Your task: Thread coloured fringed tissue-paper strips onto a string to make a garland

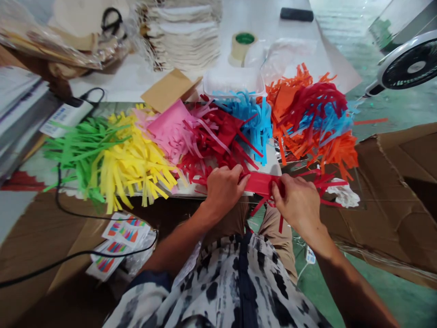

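Both hands hold one red fringed paper strip [260, 183] at the near edge of the table. My left hand [223, 187] pinches its left end with fingers curled. My right hand [297, 201] grips the right end, where loose red fringes hang down. Just behind them lies a heap of red fringe [218, 136], with pink fringe [170, 127], yellow fringe [134, 166] and green fringe [80, 148] to the left, blue fringe [251, 114] behind, and a mixed orange, red and blue pile [314, 118] to the right.
A tape roll [241, 45], a clear plastic tray [234, 82], stacked cloth bags [184, 36] and brown card [169, 89] sit at the back. A black cable [68, 214] runs past printed stickers [118, 241]. Cardboard [399, 200] lies right; a fan [409, 64] stands beyond.
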Demonstrator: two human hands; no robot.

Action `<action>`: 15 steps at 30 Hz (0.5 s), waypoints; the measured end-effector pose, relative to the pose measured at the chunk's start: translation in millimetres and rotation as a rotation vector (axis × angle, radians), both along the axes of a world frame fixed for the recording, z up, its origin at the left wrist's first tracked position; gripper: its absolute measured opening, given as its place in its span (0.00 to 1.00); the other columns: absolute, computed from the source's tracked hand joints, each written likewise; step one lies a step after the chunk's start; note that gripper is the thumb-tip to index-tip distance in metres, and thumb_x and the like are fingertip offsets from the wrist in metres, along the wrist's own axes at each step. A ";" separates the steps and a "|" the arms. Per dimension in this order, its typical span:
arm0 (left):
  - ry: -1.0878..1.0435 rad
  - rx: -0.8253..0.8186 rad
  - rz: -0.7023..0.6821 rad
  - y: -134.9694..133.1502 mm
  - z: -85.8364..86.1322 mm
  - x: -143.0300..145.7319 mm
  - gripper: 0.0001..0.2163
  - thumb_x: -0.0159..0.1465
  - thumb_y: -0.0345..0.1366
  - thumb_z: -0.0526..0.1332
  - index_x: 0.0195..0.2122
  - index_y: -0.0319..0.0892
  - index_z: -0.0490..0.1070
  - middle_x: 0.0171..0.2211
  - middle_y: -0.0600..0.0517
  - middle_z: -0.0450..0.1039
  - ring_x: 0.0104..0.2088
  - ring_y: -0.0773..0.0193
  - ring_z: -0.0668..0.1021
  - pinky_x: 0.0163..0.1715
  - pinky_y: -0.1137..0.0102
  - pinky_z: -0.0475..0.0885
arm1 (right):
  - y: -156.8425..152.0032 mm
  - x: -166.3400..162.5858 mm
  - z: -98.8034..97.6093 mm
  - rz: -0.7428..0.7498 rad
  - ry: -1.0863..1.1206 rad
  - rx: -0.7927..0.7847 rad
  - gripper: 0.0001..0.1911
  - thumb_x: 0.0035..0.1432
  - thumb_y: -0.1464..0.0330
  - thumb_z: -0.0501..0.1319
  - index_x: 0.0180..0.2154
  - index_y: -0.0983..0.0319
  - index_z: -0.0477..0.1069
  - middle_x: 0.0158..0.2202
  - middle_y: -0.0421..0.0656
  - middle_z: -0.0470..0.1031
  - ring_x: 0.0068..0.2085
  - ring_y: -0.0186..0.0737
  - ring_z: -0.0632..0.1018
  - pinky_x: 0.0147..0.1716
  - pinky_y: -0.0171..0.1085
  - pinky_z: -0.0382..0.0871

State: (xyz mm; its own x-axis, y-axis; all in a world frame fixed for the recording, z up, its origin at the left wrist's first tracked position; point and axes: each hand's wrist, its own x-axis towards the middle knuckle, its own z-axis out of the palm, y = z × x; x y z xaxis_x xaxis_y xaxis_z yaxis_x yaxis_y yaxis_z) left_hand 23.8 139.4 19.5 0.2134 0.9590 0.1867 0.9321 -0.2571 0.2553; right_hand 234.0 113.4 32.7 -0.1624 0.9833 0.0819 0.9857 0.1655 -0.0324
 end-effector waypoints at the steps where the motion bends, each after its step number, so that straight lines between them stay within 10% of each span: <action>1: 0.001 0.018 -0.007 -0.2 -0.3 0.9 0.12 0.72 0.45 0.64 0.35 0.44 0.75 0.26 0.50 0.75 0.31 0.55 0.77 0.33 0.63 0.62 | 0.3 0.0 0.0 0.002 0.000 0.008 0.17 0.73 0.58 0.53 0.34 0.60 0.72 0.29 0.48 0.77 0.34 0.48 0.75 0.35 0.43 0.53; 8: -0.004 0.247 -0.242 1.7 2.3 0.3 0.09 0.74 0.36 0.61 0.54 0.47 0.75 0.51 0.46 0.81 0.50 0.52 0.77 0.52 0.56 0.65 | 3.1 2.5 5.0 -0.023 -0.005 -0.040 0.16 0.73 0.58 0.54 0.38 0.60 0.74 0.30 0.49 0.78 0.34 0.49 0.77 0.34 0.43 0.54; 15: 0.076 0.153 -0.413 12.2 0.2 -11.9 0.08 0.76 0.36 0.59 0.47 0.49 0.78 0.45 0.50 0.83 0.46 0.55 0.77 0.56 0.52 0.63 | 1.1 22.3 17.0 0.051 0.061 -0.054 0.17 0.61 0.69 0.61 0.52 0.61 0.73 0.50 0.51 0.82 0.43 0.52 0.80 0.36 0.43 0.60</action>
